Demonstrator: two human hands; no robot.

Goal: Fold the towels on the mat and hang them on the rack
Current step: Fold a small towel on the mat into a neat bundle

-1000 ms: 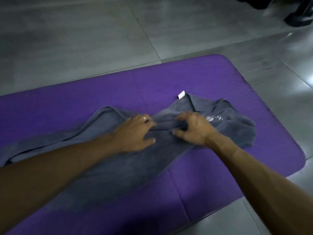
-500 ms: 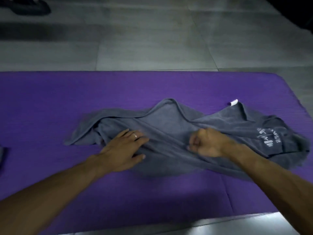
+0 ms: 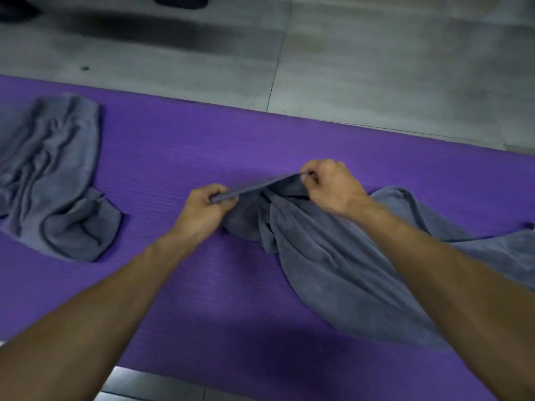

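A grey towel (image 3: 341,273) lies crumpled on the purple mat (image 3: 202,146), spreading from the middle to the right edge of the view. My left hand (image 3: 202,211) pinches one end of its raised hem. My right hand (image 3: 330,186) pinches the same hem a short way to the right, so a taut strip of edge runs between both hands just above the mat. A second grey towel (image 3: 55,180) lies bunched at the left end of the mat, apart from both hands. No rack is in view.
Grey tiled floor (image 3: 376,68) lies beyond the mat's far edge and shows again at the bottom (image 3: 150,386). Dark shapes (image 3: 179,0) sit at the top edge on the floor.
My left hand was flat on the towel and my right a fist on it; now both pinch its edge and lift it. The view has swung left, bringing the second towel into sight.
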